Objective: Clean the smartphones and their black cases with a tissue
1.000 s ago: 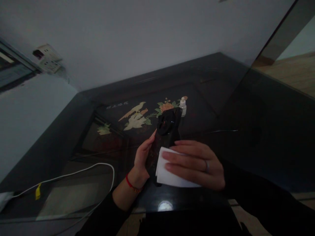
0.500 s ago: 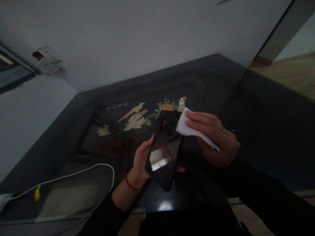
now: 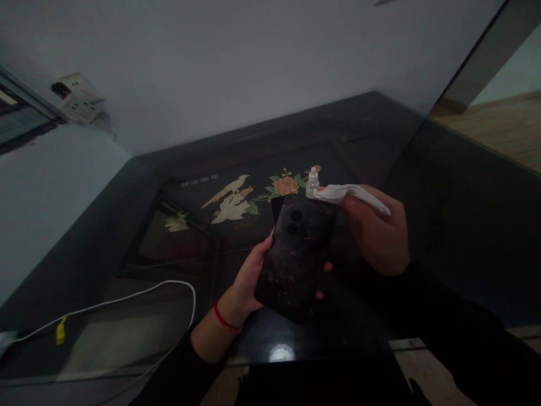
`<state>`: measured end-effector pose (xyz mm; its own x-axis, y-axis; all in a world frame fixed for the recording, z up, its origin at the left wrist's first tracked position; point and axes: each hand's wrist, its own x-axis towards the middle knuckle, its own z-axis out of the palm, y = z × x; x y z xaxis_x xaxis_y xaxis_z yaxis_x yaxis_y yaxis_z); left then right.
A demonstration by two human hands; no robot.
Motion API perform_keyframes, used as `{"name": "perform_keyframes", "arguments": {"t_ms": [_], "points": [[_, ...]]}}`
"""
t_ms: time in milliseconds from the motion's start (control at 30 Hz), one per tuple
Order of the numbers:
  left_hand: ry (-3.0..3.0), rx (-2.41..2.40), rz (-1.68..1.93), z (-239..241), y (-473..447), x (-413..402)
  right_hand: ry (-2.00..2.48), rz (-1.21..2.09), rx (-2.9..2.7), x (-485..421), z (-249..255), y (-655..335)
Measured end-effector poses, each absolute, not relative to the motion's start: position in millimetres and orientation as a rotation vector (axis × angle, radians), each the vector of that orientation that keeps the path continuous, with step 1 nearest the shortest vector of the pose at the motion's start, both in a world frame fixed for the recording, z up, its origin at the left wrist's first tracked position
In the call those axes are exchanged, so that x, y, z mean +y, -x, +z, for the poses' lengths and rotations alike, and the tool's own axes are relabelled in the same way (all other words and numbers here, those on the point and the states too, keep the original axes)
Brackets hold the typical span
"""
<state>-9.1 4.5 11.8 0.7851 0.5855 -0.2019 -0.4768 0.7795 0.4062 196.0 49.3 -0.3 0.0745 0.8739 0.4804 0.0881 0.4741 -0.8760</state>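
A black smartphone (image 3: pixel 291 265) with a large round camera bump is gripped from below by my left hand (image 3: pixel 249 273), thumb along its left edge and fingertips showing at the right. Its back faces up towards me, tilted. My right hand (image 3: pixel 380 228) pinches a folded white cloth (image 3: pixel 355 194) just right of the phone's top end. Whether the cloth touches the phone I cannot tell. Behind the cloth's left end stands a small clear bottle (image 3: pixel 312 183) with a white cap, upright on the dark tabletop.
The glossy dark table (image 3: pixel 169 169) bears a picture of birds and flowers (image 3: pixel 232 206). A white cable (image 3: pixel 127 301) with a yellow tag (image 3: pixel 61 331) runs along the left side. Wall sockets (image 3: pixel 80 98) are at the upper left; the wall (image 3: pixel 236 67) borders the table's far side.
The cloth in my right hand has lifted off the camera bump's edge and moved slightly right. My left hand has turned the phone and shifted it right, and more of the bottle shows.
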Motion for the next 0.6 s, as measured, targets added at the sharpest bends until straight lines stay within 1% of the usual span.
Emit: {"name": "perform_keyframes", "arguments": {"t_ms": [100,200,467,600], "points": [[-0.339,0.348,0.503,7.1,5.1,1.8,0.905,0.937,-1.293,49.6,6.1,-190.9],[-0.326,0.395,0.485,5.0,2.3,-0.3,0.915,1.111,-1.336,51.3,12.9,-189.5],[-0.319,0.419,0.624,9.5,10.0,5.8,0.909,1.052,-1.200,61.8,10.3,-197.0],[-0.305,0.430,0.484,1.7,5.5,1.3,0.911,1.174,-1.391,57.7,15.4,-195.6]]}}
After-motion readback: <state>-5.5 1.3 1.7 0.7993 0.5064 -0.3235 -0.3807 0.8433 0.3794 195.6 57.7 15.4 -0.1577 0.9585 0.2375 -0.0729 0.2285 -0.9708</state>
